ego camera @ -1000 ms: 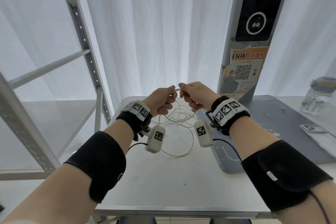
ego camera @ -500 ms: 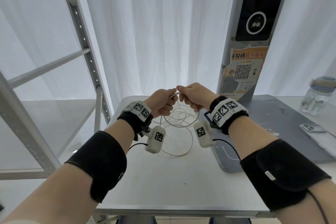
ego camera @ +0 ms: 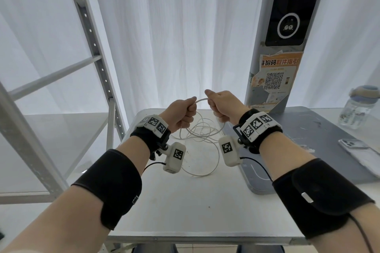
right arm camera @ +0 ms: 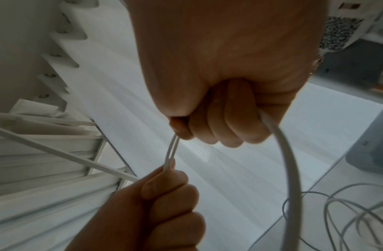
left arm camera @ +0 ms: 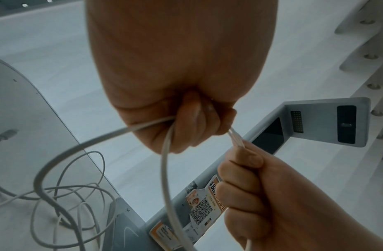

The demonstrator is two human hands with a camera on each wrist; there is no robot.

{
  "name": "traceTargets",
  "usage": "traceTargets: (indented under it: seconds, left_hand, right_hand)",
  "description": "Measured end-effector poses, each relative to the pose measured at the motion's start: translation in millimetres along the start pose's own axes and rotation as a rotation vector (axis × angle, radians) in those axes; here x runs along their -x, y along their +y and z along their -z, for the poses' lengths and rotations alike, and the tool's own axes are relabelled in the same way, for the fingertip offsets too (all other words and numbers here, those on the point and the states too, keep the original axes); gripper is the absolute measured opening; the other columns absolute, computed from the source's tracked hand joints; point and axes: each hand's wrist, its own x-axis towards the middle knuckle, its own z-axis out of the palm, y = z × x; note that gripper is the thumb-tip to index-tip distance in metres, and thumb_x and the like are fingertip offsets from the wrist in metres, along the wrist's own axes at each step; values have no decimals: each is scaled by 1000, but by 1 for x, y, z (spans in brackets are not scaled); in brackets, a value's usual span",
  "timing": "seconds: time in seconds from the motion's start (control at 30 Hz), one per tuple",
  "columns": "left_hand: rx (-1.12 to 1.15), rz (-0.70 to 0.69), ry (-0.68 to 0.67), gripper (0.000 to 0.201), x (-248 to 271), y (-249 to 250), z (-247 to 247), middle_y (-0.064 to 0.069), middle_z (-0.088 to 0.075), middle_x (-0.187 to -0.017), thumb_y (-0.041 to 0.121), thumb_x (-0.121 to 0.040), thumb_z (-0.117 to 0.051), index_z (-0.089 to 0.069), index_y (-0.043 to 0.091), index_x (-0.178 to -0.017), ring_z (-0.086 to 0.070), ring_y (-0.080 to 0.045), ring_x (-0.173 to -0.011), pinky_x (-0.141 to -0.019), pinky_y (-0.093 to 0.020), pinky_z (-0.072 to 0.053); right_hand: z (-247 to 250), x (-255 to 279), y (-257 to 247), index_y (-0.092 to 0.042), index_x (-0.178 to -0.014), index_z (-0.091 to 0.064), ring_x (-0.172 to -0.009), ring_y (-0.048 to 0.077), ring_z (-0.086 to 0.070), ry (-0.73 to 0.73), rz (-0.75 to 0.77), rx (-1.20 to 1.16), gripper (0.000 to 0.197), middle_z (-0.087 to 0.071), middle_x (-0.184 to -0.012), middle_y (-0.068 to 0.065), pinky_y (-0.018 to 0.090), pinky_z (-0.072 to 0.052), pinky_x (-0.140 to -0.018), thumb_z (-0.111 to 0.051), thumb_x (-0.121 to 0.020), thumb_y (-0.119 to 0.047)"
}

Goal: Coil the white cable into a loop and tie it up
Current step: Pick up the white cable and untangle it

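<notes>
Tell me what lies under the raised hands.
Loose loops of the white cable lie on the white table below the left hand and right hand; wrist cameras cover parts.

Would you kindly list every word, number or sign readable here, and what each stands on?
"份码取件指引": orange poster on the grey kiosk; its first character is cut off.
QR code on that poster: fine print below too small.
Wrist markers: patterns only, no text.

Left hand [ego camera: 181, 113] and right hand [ego camera: 223, 104] grip the white cable [ego camera: 202, 99] between them; loose coils hang below both.
</notes>
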Motion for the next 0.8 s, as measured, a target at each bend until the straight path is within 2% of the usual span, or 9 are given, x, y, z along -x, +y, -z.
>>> traceTargets:
  seconds: [0.13, 0.23, 0.33, 0.4, 0.47, 0.53, 0.63, 0.73, 0.8]
  left_hand:
    - [-47, -45, 42, 45, 0, 4, -1, 8, -24, -53, 32, -106, -37, -33, 22, -62, -17, -8, -43, -36, -18, -16]
    - [-177, -85, 57, 45, 1, 5, -1, 8, -25, -53, 31, -105, -38, -32, 21, -61, -18, -9, -43, -38, -18, -16]
    - [-279, -115, 75, 44, 1, 5, 1, 7, -25, -54, 31, -104, -39, -34, 21, -62, -19, -10, -44, -41, -19, -16]
    - [-304, -114, 88, 44, 2, 5, 3, 8, -26, -54, 32, -104, -40, -35, 21, -61, -19, -10, -44, -42, -20, -16]
    - [-331, -104, 90, 45, 1, 4, 3, 8, -27, -53, 32, -104, -40, -35, 22, -61, -21, -9, -43, -42, -20, -17]
    - [-363, -90, 88, 45, 1, 2, 2, 7, -28, -53, 32, -104, -41, -36, 21, -61, -22, -9, -43, -42, -19, -17]
    - [-371, -85, 71, 45, 0, -1, -1, 7, -29, -53, 34, -104, -41, -40, 19, -62, -22, -9, -43, -41, -20, -18]
    - [-379, -99, 36, 44, 1, 0, -6, 8, -30, -53, 36, -103, -42, -46, 19, -63, -22, -9, -44, -41, -20, -19]
    - [-370, -96, 23, 44, 1, 1, -9, 8, -29, -53, 37, -101, -44, -42, 20, -62, -21, -10, -45, -41, -21, -18]
  right_hand:
    - [1, 1, 2, -15, -71, -53, -39, 13, -26, -29, 4, -11, 40, -35, -50, -3, 22, -29, -42, -49, -104, -37]
    - [4, 1, 2, -7, -80, -65, -38, 19, -43, -55, 1, 64, 39, -44, -48, 2, 29, -47, -47, -49, -104, -33]
    - [7, 3, -1, -4, -86, -70, -49, 27, -63, -94, 15, 157, 42, -60, -56, 9, 35, -59, -60, -47, -105, -33]
    - [8, 3, -2, -4, -90, -71, -60, 30, -72, -133, 15, 207, 44, -68, -64, 11, 36, -60, -68, -44, -106, -35]
    - [8, 2, -1, -6, -94, -72, -68, 27, -75, -173, 18, 305, 45, -75, -72, 9, 36, -58, -76, -42, -107, -36]
    - [6, 1, -1, -8, -97, -72, -69, 22, -74, -200, 21, 382, 43, -77, -76, 5, 34, -55, -76, -40, -107, -35]
    - [3, -1, -1, -8, -94, -72, -65, 22, -72, -199, 26, 357, 46, -74, -70, 5, 36, -57, -74, -41, -107, -40]
    - [-4, -2, -3, -5, -83, -67, -49, 24, -61, -155, 7, 297, 54, -62, -60, 7, 36, -57, -63, -41, -105, -47]
    - [-8, -2, -3, -8, -76, -58, -40, 20, -46, -146, -29, 240, 52, -48, -52, 3, 32, -53, -52, -42, -105, -48]
